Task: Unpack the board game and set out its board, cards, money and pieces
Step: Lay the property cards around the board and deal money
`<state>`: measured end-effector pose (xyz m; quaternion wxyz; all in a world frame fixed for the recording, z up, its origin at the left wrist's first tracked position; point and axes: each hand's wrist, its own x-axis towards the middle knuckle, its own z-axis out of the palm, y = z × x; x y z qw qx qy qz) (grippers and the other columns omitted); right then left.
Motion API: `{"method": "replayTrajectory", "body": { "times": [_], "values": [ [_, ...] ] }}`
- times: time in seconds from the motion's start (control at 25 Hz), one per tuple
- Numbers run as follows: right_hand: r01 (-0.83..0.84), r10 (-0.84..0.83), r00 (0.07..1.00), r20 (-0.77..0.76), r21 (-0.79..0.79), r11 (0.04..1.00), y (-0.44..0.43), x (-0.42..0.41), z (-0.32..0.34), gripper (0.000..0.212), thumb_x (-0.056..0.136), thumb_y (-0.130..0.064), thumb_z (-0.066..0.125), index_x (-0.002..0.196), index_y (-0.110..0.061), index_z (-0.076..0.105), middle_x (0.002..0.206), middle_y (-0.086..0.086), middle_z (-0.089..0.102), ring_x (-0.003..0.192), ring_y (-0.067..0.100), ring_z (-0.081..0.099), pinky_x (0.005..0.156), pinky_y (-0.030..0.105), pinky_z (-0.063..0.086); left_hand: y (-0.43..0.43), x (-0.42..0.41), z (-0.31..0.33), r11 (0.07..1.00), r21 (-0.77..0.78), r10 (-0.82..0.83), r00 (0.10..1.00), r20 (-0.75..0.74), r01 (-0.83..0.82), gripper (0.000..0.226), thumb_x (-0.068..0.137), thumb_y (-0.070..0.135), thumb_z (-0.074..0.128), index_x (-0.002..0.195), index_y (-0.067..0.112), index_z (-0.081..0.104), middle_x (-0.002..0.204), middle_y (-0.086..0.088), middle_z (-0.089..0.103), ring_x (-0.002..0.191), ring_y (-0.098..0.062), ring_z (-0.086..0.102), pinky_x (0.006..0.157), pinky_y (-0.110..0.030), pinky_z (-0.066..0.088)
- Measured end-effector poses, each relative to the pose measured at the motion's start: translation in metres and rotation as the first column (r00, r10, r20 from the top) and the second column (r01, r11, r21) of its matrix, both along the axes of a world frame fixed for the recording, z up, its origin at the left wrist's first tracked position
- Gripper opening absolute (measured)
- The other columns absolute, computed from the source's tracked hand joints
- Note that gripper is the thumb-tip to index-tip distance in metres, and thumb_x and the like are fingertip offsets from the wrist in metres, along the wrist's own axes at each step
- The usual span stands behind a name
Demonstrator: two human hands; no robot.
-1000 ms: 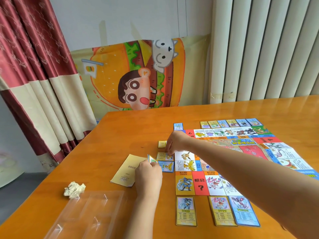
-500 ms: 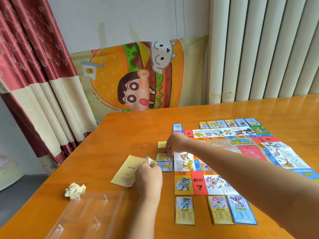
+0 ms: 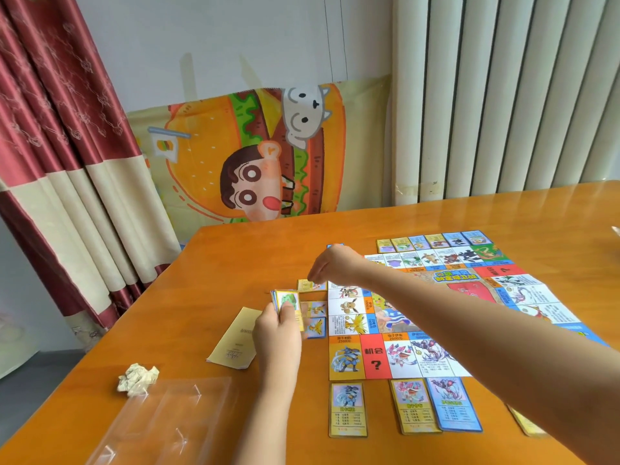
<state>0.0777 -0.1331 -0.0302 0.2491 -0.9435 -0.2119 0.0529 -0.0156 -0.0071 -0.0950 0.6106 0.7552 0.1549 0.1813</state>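
The colourful game board [image 3: 375, 360] lies unfolded on the orange table [image 3: 235, 263]. Property cards line its edges: three along the near edge [image 3: 414, 406], a row along the far edge [image 3: 436, 241], and some at the left edge [image 3: 315, 327]. My left hand [image 3: 278, 337] grips a stack of cards [image 3: 287, 302] upright, just left of the board. My right hand [image 3: 332, 266] hovers over the board's left edge with fingers curled downward, holding nothing that I can see. A small yellow card [image 3: 303, 284] lies flat just below its fingertips.
A yellow leaflet [image 3: 235, 337] lies left of my left hand. A crumpled paper ball [image 3: 137, 379] and a clear plastic tray [image 3: 161, 421] sit at the near left. The table's left edge runs close by, with a red curtain [image 3: 67, 162] beyond.
My right hand has lifted off the cards at the board's left edge and moved up. My left hand has raised and tilted the card stack so its top card faces me.
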Motion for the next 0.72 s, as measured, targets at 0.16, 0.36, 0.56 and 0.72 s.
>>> {"method": "replayTrajectory", "body": {
  "times": [0.16, 0.36, 0.56, 0.72],
  "values": [
    [0.104, -0.071, 0.991, -0.11, 0.33, 0.938, -0.037, -0.03, 0.027, 0.019, 0.09, -0.001, 0.056, 0.093, -0.009, 0.073, 0.077, -0.002, 0.068, 0.055, 0.008, 0.053, 0.047, 0.015, 0.038, -0.014, -0.018, 0.023, 0.725, -0.617, -0.326, 0.942, 0.083, 0.305, 0.015, 0.095, 0.006, 0.05, 0.1, 0.006, 0.064, 0.089, -0.014, 0.073, 0.071, -0.023, 0.071, 0.056, -0.031, 0.058],
    [0.189, -0.105, 0.975, -0.197, 0.477, 0.858, -0.089, -0.081, 0.04, 0.024, 0.098, -0.02, 0.051, 0.098, -0.005, 0.07, 0.081, 0.002, 0.07, 0.065, 0.012, 0.062, 0.054, 0.018, 0.045, -0.036, -0.031, 0.033, 0.586, -0.723, -0.43, 0.897, 0.106, 0.366, 0.016, 0.092, 0.004, 0.052, 0.106, 0.003, 0.061, 0.09, -0.013, 0.073, 0.074, -0.027, 0.071, 0.059, -0.037, 0.059],
    [0.216, -0.118, 0.97, -0.212, 0.532, 0.819, -0.121, -0.136, 0.033, 0.029, 0.09, -0.027, 0.063, 0.097, 0.0, 0.07, 0.085, 0.009, 0.073, 0.071, 0.012, 0.067, 0.058, 0.019, 0.051, -0.066, -0.051, 0.042, 0.662, -0.599, -0.491, 0.865, 0.108, 0.451, 0.024, 0.083, 0.0, 0.061, 0.106, 0.008, 0.063, 0.083, -0.006, 0.073, 0.065, -0.017, 0.069, 0.05, -0.024, 0.054],
    [0.262, -0.197, 0.964, -0.18, 0.507, 0.821, -0.133, -0.166, 0.02, 0.012, 0.082, -0.025, 0.073, 0.078, -0.014, 0.074, 0.068, 0.0, 0.068, 0.057, 0.002, 0.059, 0.052, 0.014, 0.046, -0.094, -0.07, 0.044, 0.63, -0.604, -0.515, 0.845, 0.146, 0.488, 0.021, 0.082, -0.006, 0.06, 0.099, 0.005, 0.063, 0.077, -0.005, 0.074, 0.062, -0.015, 0.069, 0.05, -0.022, 0.054]
  ]
}}
